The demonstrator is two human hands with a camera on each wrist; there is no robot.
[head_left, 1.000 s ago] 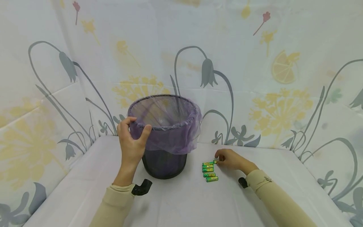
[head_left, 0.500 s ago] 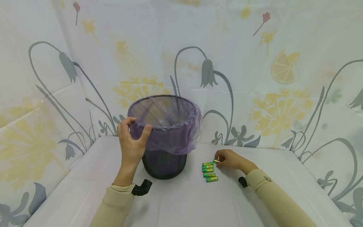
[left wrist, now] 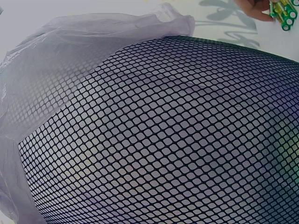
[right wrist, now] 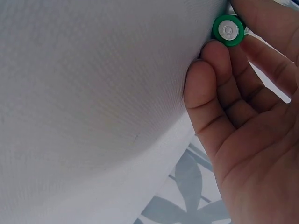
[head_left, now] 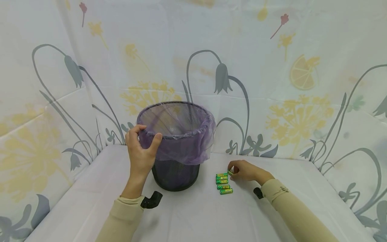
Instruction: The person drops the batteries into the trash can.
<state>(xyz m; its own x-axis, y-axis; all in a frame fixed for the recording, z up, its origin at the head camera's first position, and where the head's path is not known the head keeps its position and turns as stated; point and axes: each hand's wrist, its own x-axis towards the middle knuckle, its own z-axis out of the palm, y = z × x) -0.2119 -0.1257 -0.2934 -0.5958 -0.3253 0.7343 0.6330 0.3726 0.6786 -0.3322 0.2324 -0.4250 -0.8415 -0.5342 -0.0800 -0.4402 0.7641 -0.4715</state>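
Observation:
A black mesh wastebasket stands upright on the white cloth, its rim wrapped in a thin purple bin liner. My left hand grips the near left of this rim, with the thumb on the front. In the left wrist view, the mesh wall fills most of the picture. To the right of the basket my right hand pinches a green-and-gold AA-size battery between thumb and fingers, low over the cloth. Several matching batteries lie in a column just left of that hand.
White cloth covers the table. Behind and at the sides hangs a pale curtain with grey and yellow flower prints. Each wrist carries a small black camera mount.
The battery in my right hand has tilted and moved slightly away from the others. My left hand and the wastebasket have stayed in place.

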